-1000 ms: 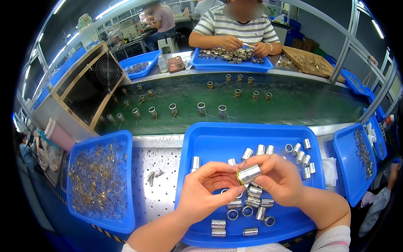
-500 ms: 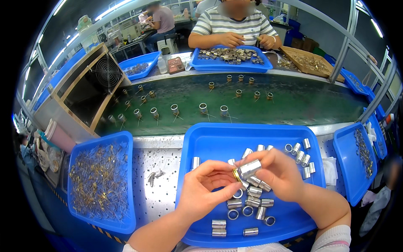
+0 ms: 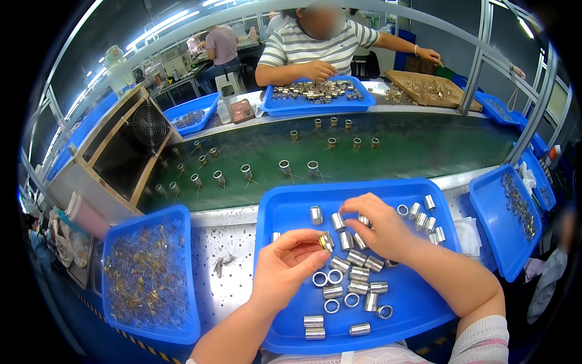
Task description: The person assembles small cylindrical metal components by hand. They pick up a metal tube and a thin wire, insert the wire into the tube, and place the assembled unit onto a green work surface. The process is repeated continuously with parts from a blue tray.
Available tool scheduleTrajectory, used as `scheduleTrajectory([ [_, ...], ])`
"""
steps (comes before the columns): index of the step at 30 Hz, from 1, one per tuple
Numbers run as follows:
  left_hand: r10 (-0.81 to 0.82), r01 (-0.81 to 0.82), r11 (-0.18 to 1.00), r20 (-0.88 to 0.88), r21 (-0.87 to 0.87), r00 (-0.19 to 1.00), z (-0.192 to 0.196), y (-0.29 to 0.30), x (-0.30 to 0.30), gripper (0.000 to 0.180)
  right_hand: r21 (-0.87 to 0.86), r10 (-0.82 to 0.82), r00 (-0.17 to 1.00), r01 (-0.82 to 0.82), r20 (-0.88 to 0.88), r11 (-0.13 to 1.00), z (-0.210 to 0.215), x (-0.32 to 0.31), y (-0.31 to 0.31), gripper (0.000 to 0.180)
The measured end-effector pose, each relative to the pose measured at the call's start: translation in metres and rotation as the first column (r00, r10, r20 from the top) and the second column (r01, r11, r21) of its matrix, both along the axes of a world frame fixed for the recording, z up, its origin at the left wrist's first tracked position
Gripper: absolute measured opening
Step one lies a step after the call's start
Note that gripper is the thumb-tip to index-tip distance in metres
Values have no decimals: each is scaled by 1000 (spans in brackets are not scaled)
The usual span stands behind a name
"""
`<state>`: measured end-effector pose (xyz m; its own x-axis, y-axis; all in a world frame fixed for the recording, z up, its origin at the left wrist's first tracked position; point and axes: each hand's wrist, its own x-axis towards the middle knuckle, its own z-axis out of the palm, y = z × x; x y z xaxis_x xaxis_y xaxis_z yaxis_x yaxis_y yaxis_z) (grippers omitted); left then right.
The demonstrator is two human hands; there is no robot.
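My left hand (image 3: 284, 267) is closed, its thumb and fingers pinching a short silver metal sleeve (image 3: 327, 241) with a yellow-gold part at its end. To the right, my right hand (image 3: 383, 227) hangs low over the blue tray (image 3: 418, 297), thumb and forefinger apart. Its fingertips are beside a silver metal sleeve (image 3: 337, 221); whether they touch it I cannot tell. Another sleeve (image 3: 364, 221) shows partly behind the thumb. Several more plain sleeves (image 3: 359, 273) lie or stand in the tray beneath both hands.
A blue tray of thin wired pieces (image 3: 148, 273) stands left. Beyond is a green conveyor belt (image 3: 364, 164) with upright sleeves with wires. Across it, a co-worker (image 3: 324, 48) sits at a blue tray (image 3: 285, 111), one arm stretched to a brown tray (image 3: 424, 88). Another blue tray (image 3: 485, 194) is at right.
The sleeve that was between both hands is now in my left hand alone. My right hand has let go and moved over the loose sleeves. The co-worker's arm has reached out sideways.
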<state>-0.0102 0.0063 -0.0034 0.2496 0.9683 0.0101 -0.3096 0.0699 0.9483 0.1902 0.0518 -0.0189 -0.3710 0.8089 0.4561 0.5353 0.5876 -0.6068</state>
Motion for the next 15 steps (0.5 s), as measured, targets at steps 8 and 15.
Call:
scheduleTrajectory([
  [8,213,-82,903,-273,423,938,-2,0,0,30,-435,123,857,-372,-501,820,19,-13,-33,18],
  [15,349,-59,812,-402,580,847,-5,-1,1,30,-534,143,836,-460,-530,709,20,-10,-33,26],
])
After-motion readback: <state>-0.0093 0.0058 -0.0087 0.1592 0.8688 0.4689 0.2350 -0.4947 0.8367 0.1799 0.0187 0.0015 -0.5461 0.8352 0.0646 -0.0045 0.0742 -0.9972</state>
